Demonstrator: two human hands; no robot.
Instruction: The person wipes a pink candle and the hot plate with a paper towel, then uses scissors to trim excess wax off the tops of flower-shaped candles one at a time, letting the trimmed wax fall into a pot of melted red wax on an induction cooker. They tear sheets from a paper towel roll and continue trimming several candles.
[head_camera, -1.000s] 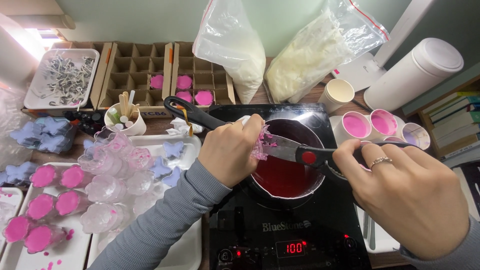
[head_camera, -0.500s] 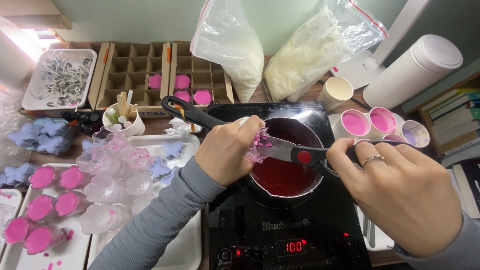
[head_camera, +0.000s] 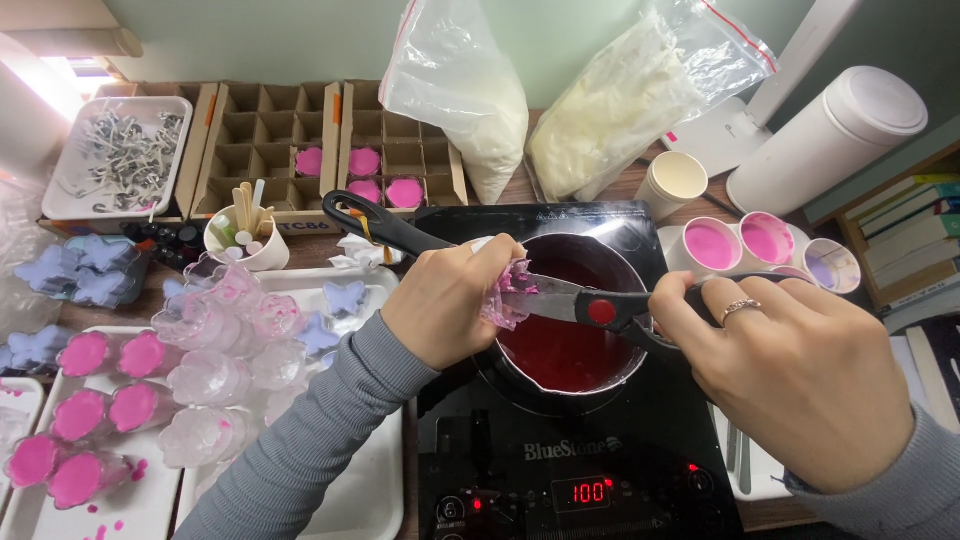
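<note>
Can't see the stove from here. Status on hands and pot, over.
Left hand grips clear mould over pot. Right hand works scissors, blades in mould. Pot holds red liquid; nothing in the way.

The scissors (head_camera: 590, 305) have bright, smooth metal blades and black plastic grips. The small mould (head_camera: 503, 296) held over the pot looks like clear, glossy plastic smeared with pink wax. In the dark metal pot (head_camera: 570, 330) the red liquid shines wet. The cooktop (head_camera: 570, 450) is glossy black glass. Far left, the divided boxes (head_camera: 330, 150) are matt brown cardboard.
</note>
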